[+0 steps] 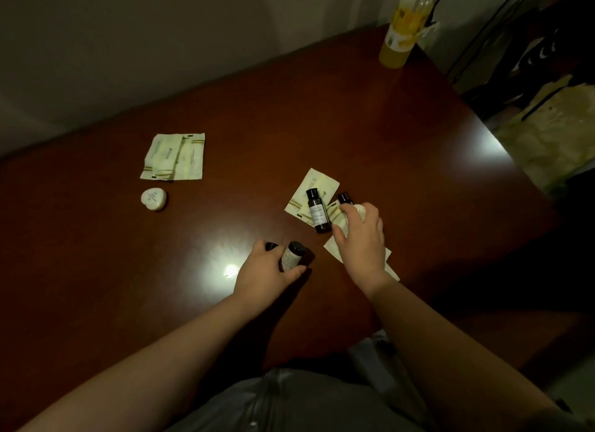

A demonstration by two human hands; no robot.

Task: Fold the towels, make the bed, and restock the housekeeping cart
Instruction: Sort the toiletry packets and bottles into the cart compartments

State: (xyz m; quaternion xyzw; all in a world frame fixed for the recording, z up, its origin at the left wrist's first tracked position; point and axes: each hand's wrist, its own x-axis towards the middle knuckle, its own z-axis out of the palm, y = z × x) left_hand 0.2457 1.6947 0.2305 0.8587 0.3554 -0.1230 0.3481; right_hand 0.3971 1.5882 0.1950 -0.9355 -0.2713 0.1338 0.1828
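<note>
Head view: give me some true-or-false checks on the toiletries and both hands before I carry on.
1. The left hand grips a small bottle. True.
2. The yellow bottle lies on its side. False: it stands upright at the far corner.
3. The soap lies by the sachets, away from both hands. True.
4. The right hand lies flat and holds nothing. False: it curls round another bottle.

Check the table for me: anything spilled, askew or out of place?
No spill shows. One small dark bottle seems to lie flat across a sachet rather than standing. The yellow drink bottle at the far corner of the table does not match the rest.
</note>
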